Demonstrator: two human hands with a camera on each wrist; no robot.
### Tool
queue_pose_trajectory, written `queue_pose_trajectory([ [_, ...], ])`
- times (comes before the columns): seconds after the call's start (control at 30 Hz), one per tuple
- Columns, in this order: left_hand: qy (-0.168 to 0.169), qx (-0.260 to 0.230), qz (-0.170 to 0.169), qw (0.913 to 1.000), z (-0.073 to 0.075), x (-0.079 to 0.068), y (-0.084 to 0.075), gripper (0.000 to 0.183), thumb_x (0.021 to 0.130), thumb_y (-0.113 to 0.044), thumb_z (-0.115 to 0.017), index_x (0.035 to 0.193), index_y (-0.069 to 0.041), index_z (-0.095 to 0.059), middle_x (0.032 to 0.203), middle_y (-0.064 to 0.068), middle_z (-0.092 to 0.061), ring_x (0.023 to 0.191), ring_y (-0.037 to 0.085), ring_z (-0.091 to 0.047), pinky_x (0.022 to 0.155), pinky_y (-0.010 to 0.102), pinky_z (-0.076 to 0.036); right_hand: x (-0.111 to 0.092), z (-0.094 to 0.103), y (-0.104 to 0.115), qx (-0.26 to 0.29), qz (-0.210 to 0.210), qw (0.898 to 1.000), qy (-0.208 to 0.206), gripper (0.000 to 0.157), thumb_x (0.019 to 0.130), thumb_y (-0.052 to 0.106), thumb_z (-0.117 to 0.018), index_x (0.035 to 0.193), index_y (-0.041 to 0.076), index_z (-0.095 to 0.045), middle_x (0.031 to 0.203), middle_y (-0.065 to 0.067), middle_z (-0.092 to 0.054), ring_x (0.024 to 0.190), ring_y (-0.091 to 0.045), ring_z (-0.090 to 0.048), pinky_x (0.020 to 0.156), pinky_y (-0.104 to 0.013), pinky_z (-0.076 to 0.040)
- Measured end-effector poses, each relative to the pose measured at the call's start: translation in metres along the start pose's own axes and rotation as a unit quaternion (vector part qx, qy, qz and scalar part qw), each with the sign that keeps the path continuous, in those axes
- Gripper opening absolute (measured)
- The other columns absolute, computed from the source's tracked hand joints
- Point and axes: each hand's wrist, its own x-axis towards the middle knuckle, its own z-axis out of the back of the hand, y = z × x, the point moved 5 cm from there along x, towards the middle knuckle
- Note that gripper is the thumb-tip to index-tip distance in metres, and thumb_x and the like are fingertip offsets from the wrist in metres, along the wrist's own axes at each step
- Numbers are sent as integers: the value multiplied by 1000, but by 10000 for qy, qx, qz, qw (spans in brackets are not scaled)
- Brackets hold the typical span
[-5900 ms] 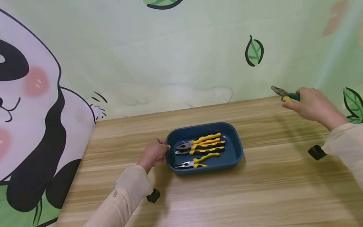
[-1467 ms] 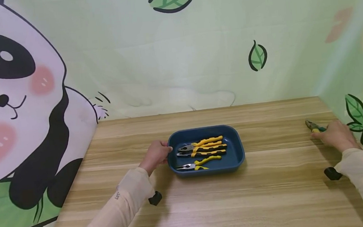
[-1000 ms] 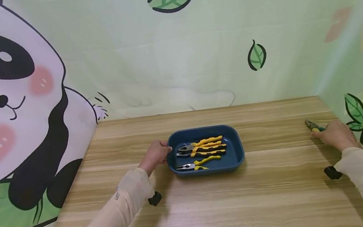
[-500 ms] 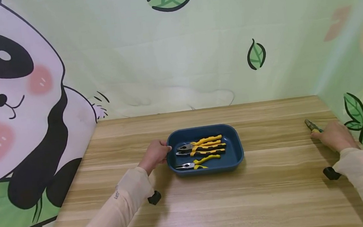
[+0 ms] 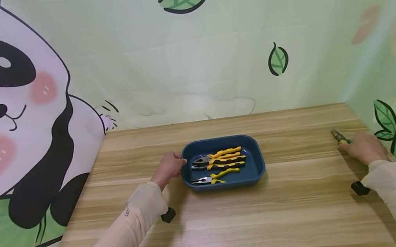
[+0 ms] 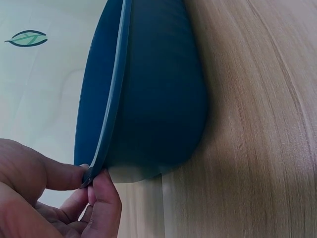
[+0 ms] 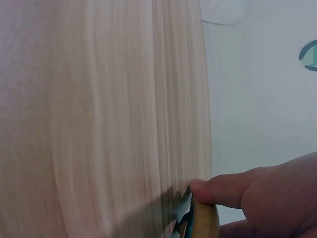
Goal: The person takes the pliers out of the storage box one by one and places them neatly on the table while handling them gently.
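three pliers (image 5: 226, 160) lie inside the tray (image 5: 257, 167), whose rim (image 6: 118, 74) the left hand (image 5: 169, 166) pinches at its left end. well to the tray's right, the right hand (image 5: 364, 148) grips green pliers (image 5: 340, 137), on or just above the surface (image 5: 263, 219), i cannot tell which.

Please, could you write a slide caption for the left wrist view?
The left hand pinches the rim of a blue tray on a wood-grain table.

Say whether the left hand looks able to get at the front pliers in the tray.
Probably yes: the open tray leaves the front pliers uncovered near the left hand, though its fingers pinch the rim and would likely have to let go first.
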Motion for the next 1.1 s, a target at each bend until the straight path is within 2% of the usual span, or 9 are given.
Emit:
queue_pose_trajectory([
  [0.13,-36,4,40,10000,0,0,1,13,102,0,-56,110,9,-62,84,6,-50,67,15,-51,57,27,-52,-2,-3,1,13,-19,10000,-87,49,98,38,-62,61,10,-48,66,-10,-42,59,-25,-43,50,-36,-38],
  [0.3,-37,42,5,10000,0,-2,1,14,102,0,-56,110,10,-62,81,5,-49,64,14,-49,57,27,-50,-3,-8,0,96,-154,9998,-122,46,97,36,-65,66,6,-50,66,-10,-42,59,-26,-44,50,-36,-39],
  [0.5,-15,-18,-1,10000,-1,-2,0,14,102,0,-56,111,10,-61,75,3,-45,62,13,-46,58,28,-51,-5,-11,-2,194,-350,9992,23,44,98,36,-64,74,0,-55,71,-18,-51,68,-36,-52,59,-48,-44],
  [0.57,-14,-71,4,10000,-1,-1,1,14,102,1,-55,112,10,-60,77,3,-46,63,13,-47,59,28,-52,-5,-11,-3,148,-389,9991,58,46,98,38,-65,75,-1,-57,74,-22,-54,71,-40,-55,61,-50,-45],
  [0.7,-40,-104,-5,9999,-1,0,0,15,102,1,-55,113,10,-60,86,6,-51,69,15,-52,60,29,-54,-4,-11,-2,22,-447,9990,45,53,96,40,-69,86,-11,-62,86,-36,-59,78,-50,-59,61,-54,-47],
  [0.8,-55,-96,11,9999,-1,0,0,15,102,1,-55,113,10,-60,91,8,-52,72,17,-54,60,29,-54,-4,-12,-3,-15,-475,9989,-17,57,96,40,-69,93,-16,-62,91,-40,-58,82,-54,-60,62,-56,-47],
  [0.93,-57,-80,40,9999,-1,1,2,16,102,1,-56,115,10,-60,91,9,-53,72,17,-54,62,30,-55,-4,-14,-2,-10,-431,9990,-82,57,97,39,-68,94,-17,-61,89,-40,-58,84,-56,-58,66,-61,-46],
  [1.1,-79,-19,73,9999,-1,2,2,17,102,0,-57,115,10,-60,97,11,-55,76,19,-56,66,33,-57,-6,-16,-1,-19,-361,9993,-114,62,98,38,-67,106,-23,-57,101,-47,-53,96,-65,-53,72,-68,-44],
])
